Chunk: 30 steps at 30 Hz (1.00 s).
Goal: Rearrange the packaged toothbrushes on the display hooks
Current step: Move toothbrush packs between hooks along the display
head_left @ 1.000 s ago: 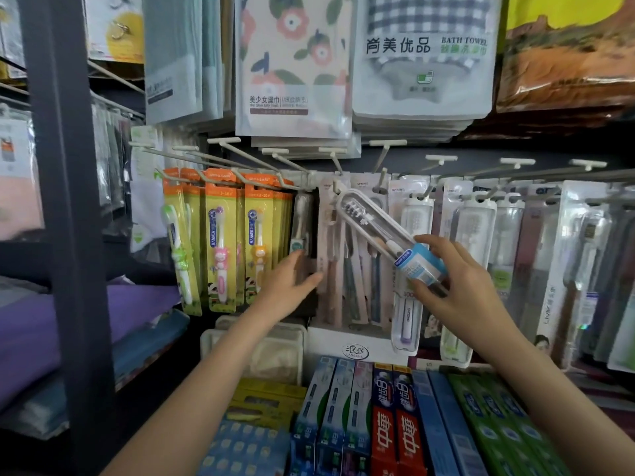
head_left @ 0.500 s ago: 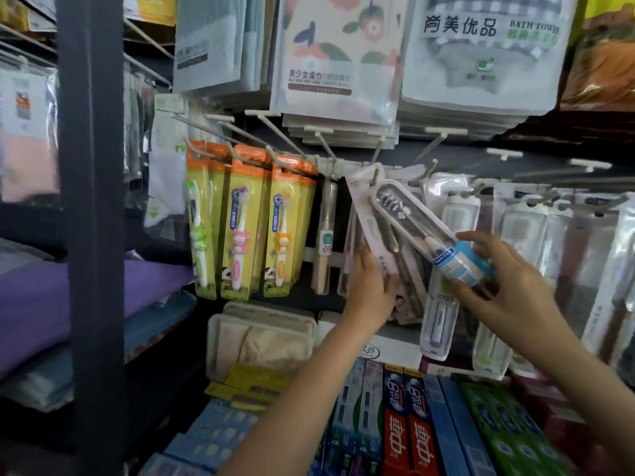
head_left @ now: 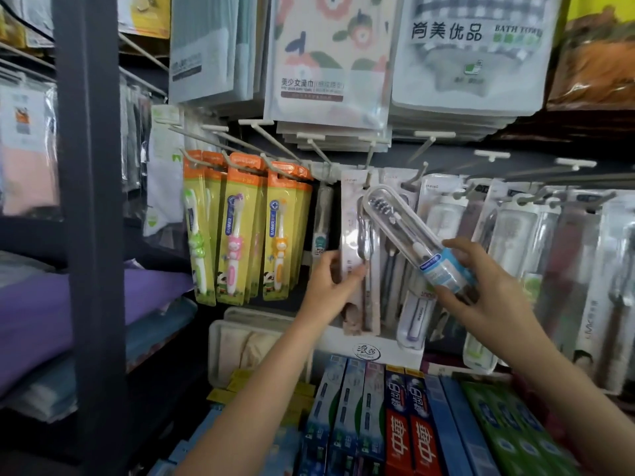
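Toothbrush in a clear tube case point(head_left: 409, 235) sits tilted in the right hand point(head_left: 488, 290), whose fingers and thumb pinch its blue-labelled lower end, its brush end up near a display hook point(head_left: 369, 176). The left hand point(head_left: 330, 286) grips the edge of a pale carded toothbrush pack point(head_left: 354, 235) hanging on that hook, just beside the yellow children's toothbrush packs point(head_left: 237, 231)

Left hand point(head_left: 331, 286) now up off the dark gap beside the yellow packs, in a grip on the edge of the hanging pink-white toothbrush pack point(head_left: 357, 249). Clear toothbrush case point(head_left: 409, 235) in right hand point(head_left: 488, 290) tilted a little steeper.
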Tool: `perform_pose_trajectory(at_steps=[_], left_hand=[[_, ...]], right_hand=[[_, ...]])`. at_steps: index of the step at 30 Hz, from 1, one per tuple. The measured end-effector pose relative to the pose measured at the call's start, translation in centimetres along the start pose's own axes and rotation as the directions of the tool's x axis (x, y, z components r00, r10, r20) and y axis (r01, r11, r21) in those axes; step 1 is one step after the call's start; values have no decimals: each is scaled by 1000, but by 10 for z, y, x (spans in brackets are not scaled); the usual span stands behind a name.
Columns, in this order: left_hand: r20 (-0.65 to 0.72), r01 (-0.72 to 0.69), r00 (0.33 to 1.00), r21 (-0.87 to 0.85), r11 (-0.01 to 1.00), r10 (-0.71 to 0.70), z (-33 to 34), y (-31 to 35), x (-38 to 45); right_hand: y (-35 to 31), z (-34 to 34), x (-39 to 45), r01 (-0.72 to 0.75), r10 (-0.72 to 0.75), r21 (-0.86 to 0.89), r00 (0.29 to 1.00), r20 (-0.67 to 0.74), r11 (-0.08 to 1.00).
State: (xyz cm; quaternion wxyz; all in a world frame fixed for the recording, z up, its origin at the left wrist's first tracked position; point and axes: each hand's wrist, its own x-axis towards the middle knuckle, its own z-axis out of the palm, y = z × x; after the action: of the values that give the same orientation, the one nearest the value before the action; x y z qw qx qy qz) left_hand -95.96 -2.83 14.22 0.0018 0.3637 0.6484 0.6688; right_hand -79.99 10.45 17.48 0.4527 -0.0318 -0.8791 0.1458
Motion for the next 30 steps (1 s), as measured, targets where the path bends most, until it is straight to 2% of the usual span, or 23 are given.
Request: perform_pose_trajectory(at_steps=[4,8,16,18,21,23,25,27,30], left_hand=[[23,31,999,35,999,-31,-10,10,6],[-61,42,997,50,998,-39,-9,12,11],[-162,1,986,201,980,32,-24,16,14],[-164,-9,985,202,979,43,-27,17,14],[-168,-2,985,223,975,41,-28,18,13],[-148,6,989,190,982,22,-30,20,12],[-108,20,994,161,987,-3,-35,23,10],[-60,40,998,154,987,-31,-41,27,10],[-22,89,996,160,983,-86,-49,32,11]], right_hand=[[-2,7,-3,0,1,51,1000,-1,999],[-3,3,-3,-2,1,67,1000,12,998],[-8,-13,0,-10,2,176,999,43,984],[-10,-12,-2,7,-5,107,1000,-19,994],[-16,-16,-3,74,-107,-178,976,-189,981],[-19,-21,-8,75,-146,-254,951,-274,964],[-22,-24,-19,33,-84,-172,951,-297,985],[-27,-21,-34,-30,25,-20,972,-235,999],[-28,-11,-47,-55,61,39,983,-176,998]])
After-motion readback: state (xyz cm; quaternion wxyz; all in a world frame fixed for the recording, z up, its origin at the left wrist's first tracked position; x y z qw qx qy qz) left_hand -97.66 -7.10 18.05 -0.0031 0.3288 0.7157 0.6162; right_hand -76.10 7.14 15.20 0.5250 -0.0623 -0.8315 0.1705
